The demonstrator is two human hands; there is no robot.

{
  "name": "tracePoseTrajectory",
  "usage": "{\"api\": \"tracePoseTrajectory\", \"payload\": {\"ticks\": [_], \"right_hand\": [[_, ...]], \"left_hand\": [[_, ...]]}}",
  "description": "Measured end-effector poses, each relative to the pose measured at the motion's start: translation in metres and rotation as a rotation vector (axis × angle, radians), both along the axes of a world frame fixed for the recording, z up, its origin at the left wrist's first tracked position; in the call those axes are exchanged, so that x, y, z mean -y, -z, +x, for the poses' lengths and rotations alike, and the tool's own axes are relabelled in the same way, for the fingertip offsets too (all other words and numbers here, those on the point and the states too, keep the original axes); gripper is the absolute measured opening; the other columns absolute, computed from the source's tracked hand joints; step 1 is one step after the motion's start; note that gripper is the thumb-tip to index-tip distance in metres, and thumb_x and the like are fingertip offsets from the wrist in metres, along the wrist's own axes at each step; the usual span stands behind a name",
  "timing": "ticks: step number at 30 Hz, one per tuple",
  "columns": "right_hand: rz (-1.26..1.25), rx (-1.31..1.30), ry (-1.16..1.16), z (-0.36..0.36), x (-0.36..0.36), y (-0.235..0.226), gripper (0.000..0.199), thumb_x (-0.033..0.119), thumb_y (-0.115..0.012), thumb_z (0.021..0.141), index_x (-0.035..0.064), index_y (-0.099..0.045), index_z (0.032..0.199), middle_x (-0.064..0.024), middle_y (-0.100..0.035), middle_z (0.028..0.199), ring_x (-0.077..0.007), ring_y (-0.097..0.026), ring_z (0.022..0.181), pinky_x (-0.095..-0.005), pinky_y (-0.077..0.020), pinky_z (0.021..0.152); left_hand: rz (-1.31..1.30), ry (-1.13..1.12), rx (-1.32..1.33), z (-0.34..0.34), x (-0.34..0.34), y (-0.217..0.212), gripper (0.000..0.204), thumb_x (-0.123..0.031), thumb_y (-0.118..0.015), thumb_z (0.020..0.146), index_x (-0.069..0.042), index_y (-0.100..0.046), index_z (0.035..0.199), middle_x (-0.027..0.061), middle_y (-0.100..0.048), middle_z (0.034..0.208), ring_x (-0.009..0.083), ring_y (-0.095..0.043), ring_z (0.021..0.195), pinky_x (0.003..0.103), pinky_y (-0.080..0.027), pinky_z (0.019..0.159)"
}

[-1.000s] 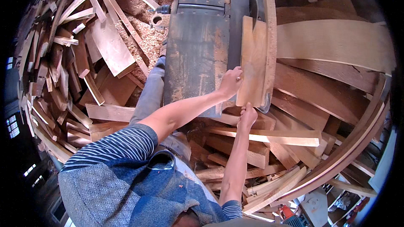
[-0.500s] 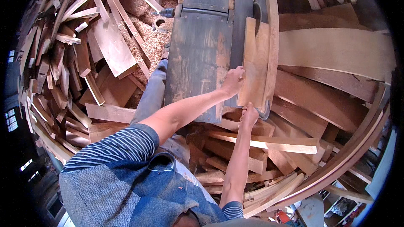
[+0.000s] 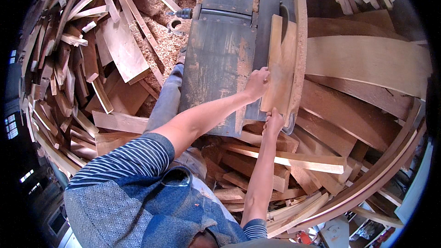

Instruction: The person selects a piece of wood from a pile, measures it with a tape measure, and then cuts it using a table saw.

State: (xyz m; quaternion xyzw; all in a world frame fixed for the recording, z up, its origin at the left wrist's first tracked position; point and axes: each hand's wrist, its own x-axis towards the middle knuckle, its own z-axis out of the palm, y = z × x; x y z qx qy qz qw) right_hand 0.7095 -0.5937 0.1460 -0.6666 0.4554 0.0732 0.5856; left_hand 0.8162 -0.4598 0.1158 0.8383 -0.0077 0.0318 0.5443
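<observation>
A pale wooden board (image 3: 278, 85) lies lengthwise on the right side of the dark metal machine table (image 3: 213, 69). The curved edge of a circular saw blade (image 3: 285, 13) shows at its far part, where the board is parted into a left strip and a right piece. My left hand (image 3: 258, 84) is closed, its knuckles against the board's left edge. At the near end, the closed fingers of my right hand (image 3: 274, 121) grip the board. Along the board's right side runs a long wooden fence (image 3: 301, 55).
Heaped offcuts (image 3: 64, 69) and wood shavings (image 3: 161, 32) lie left of the machine. A cutter drum (image 3: 225, 14) crosses the table, with a chuck (image 3: 183, 14) sticking out at its left end. Wide planks (image 3: 363, 59) are stacked on the right; a loose batten (image 3: 308, 161) lies below my right arm.
The board has slid slightly forward, away from me, along the fence and farther past the blade. Both hands have moved forward with it, keeping the same hold.
</observation>
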Motion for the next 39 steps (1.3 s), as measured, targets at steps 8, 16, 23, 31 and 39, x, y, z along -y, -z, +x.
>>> {"api": "tracePoseTrajectory", "payload": {"ticks": [8,16,23,31,39], "right_hand": [[-0.002,-0.025,-0.043,0.017,-0.002,-0.004,0.04,0.036,-0.059,0.1,0.0101,-0.06,0.069,0.0033,-0.048,0.053,-0.0086,-0.038,0.036,-0.0261,-0.0281,0.032],[0.012,-0.038,-0.07,0.03,-0.001,-0.003,0.039,0.035,-0.057,0.102,0.0104,-0.06,0.071,0.0044,-0.047,0.053,-0.0078,-0.038,0.037,-0.0258,-0.0281,0.033],[-0.001,-0.072,-0.213,0.039,0.004,-0.008,0.037,0.035,-0.057,0.101,0.0085,-0.064,0.077,0.003,-0.05,0.054,-0.0121,-0.044,0.04,-0.0284,-0.0344,0.037],[-1.395,0.365,-1.203,0.035,0.034,-0.035,0.044,0.019,-0.067,0.089,0.0065,-0.065,0.131,-0.0102,-0.062,0.138,-0.0353,-0.053,0.132,-0.0506,-0.0419,0.111],[-1.475,0.303,-1.49,0.078,0.049,-0.046,0.049,0.014,-0.052,0.097,0.0082,-0.055,0.146,-0.0071,-0.049,0.157,-0.0306,-0.036,0.152,-0.0537,-0.0216,0.127]], "left_hand": [[0.009,0.005,-0.006,0.013,-0.003,0.002,0.016,-0.005,-0.065,0.085,-0.002,-0.068,0.1,0.0116,-0.066,0.124,0.0382,-0.062,0.1,0.046,-0.052,0.088],[-0.015,0.01,-0.019,0.026,-0.006,-0.007,0.015,-0.001,-0.064,0.085,0.001,-0.067,0.099,0.0144,-0.066,0.124,0.0407,-0.061,0.102,0.047,-0.052,0.089],[-0.01,0.021,-0.028,0.037,-0.01,-0.006,0.016,-0.001,-0.065,0.084,0.001,-0.067,0.1,0.0154,-0.066,0.122,0.041,-0.062,0.104,0.047,-0.052,0.089],[-0.019,0.031,-0.049,0.04,-0.013,-0.008,0.023,-0.002,-0.065,0.086,0.0,-0.069,0.108,0.0154,-0.066,0.122,0.04,-0.063,0.104,0.047,-0.053,0.09],[-0.07,0.036,-0.019,0.045,-0.012,-0.006,0.028,0.002,-0.064,0.086,0.003,-0.067,0.114,0.0148,-0.066,0.126,0.038,-0.064,0.106,0.042,-0.058,0.091]]}}
